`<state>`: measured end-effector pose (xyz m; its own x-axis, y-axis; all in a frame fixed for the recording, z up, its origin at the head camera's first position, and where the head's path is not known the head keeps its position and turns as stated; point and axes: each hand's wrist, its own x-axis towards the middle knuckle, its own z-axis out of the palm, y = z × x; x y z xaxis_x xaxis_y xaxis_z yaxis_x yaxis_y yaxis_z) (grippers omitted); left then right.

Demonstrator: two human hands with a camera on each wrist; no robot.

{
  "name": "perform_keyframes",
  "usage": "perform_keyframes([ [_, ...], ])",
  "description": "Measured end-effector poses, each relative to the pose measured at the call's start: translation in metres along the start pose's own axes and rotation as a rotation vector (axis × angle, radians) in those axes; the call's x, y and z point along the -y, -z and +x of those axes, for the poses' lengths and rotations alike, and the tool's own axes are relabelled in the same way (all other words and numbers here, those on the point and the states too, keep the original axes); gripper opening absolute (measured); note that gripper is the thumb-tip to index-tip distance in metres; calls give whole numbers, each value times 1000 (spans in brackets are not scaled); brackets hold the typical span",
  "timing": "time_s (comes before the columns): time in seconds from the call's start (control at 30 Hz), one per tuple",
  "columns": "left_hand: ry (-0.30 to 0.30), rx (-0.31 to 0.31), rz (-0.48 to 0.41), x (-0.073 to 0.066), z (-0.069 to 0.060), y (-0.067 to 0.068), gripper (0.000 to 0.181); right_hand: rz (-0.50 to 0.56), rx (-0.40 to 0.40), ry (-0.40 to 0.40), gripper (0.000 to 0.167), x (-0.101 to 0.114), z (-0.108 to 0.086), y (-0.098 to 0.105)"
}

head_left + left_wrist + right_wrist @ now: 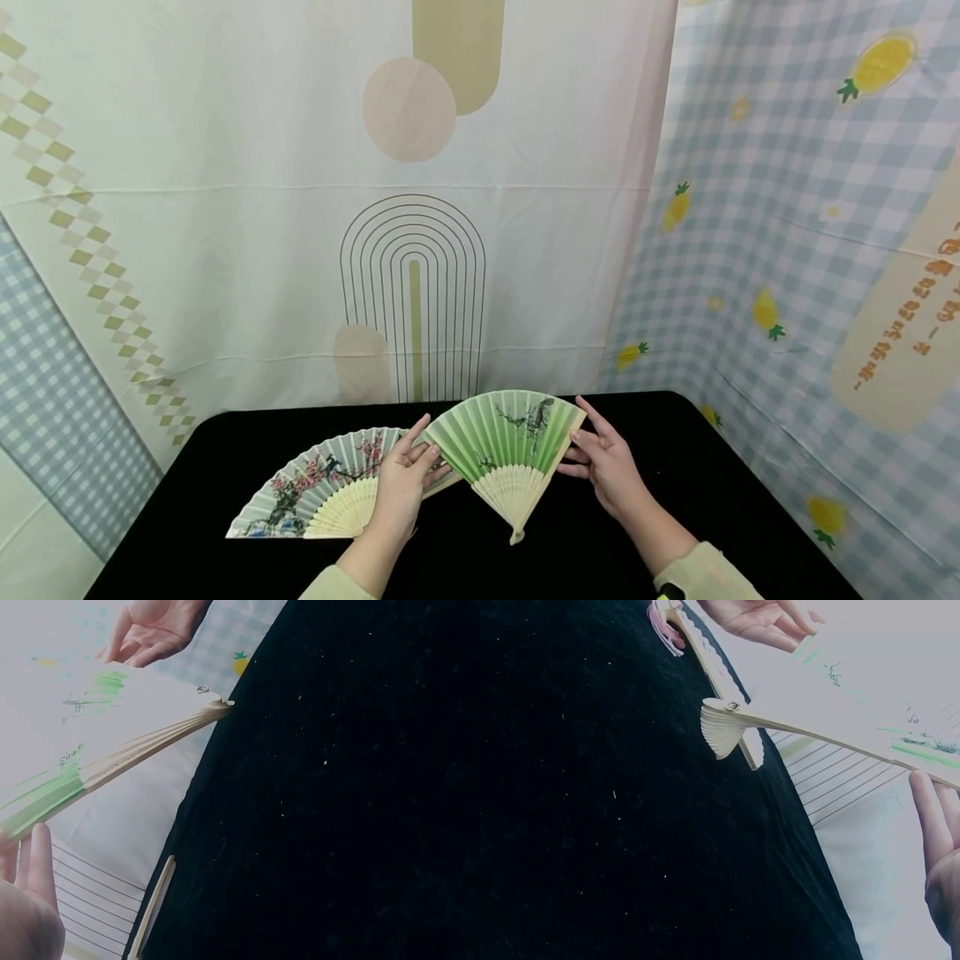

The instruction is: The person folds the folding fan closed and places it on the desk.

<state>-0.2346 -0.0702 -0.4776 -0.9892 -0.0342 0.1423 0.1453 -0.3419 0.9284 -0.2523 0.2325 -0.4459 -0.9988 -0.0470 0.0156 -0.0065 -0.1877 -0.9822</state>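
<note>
A green folding fan (517, 429) with a dark branch print and pale wooden ribs is spread between both hands above the table. My left hand (401, 483) pinches its left outer edge near the top corner. On the opposite edge, my right hand (611, 467) grips the fan between thumb and fingers. The ribs meet at a pivot (727, 706), which points down toward me. Behind my left hand, a second folding fan (288, 492), white with pink blossoms, lies spread on the table; the hand covers part of it.
The table (712, 517) has a black cloth. A pink tassel (666, 630) hangs off the blossom fan's pivot end in the right wrist view. A pale patterned curtain (247, 250) stands behind the table, and a blue checked one (787, 250) runs along the right side.
</note>
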Motion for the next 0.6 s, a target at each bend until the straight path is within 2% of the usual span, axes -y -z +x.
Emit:
perform_keyframes([
  [0.33,-21,31,12,-1,-1,0,56,-8,0,-7,62,1,-2,-2],
  [0.6,22,34,-2,-3,0,-1,58,-7,30,30,63,-1,-1,-1],
])
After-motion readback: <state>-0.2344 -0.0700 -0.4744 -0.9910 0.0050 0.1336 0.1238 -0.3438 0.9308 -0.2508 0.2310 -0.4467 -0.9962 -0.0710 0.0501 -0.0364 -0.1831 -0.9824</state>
